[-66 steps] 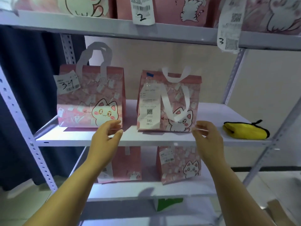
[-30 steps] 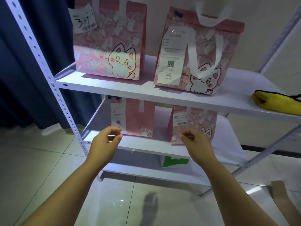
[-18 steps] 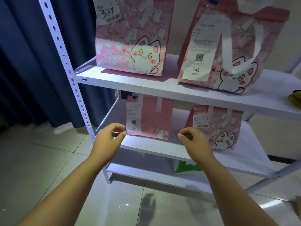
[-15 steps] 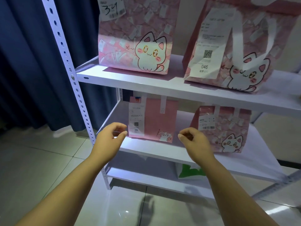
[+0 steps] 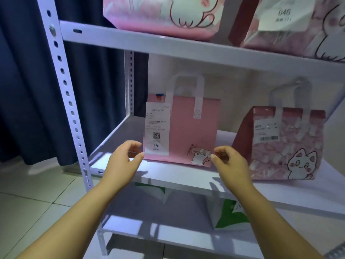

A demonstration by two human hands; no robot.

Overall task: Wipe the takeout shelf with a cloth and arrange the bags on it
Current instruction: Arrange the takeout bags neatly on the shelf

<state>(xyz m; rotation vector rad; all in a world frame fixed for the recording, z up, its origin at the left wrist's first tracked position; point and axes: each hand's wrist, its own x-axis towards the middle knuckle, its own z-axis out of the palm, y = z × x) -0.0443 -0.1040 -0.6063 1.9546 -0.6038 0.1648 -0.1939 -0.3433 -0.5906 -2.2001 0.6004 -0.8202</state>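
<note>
Position: plain pink bag [image 5: 188, 128] upright on shelf [image 5: 168, 177], left of patterned bag [image 5: 285, 146].
Hands: left hand [image 5: 122, 162], right hand [image 5: 230, 165] loosely curved, nothing held, flanking bag's lower corners.
Handling: judged light, soft-walled, crushable; grip advised low at both sides.

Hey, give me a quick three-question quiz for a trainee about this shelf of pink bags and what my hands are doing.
1. True or false: the left hand or the right hand holds a cloth.
2. Which number is printed at the bottom of the receipt on the plain pink bag? A 046, B 366, C 34.
3. Fill in: on the shelf, the patterned cat bag stands to the ___ of the plain pink bag.
Key: 1 false; 2 B; 3 right.
</note>
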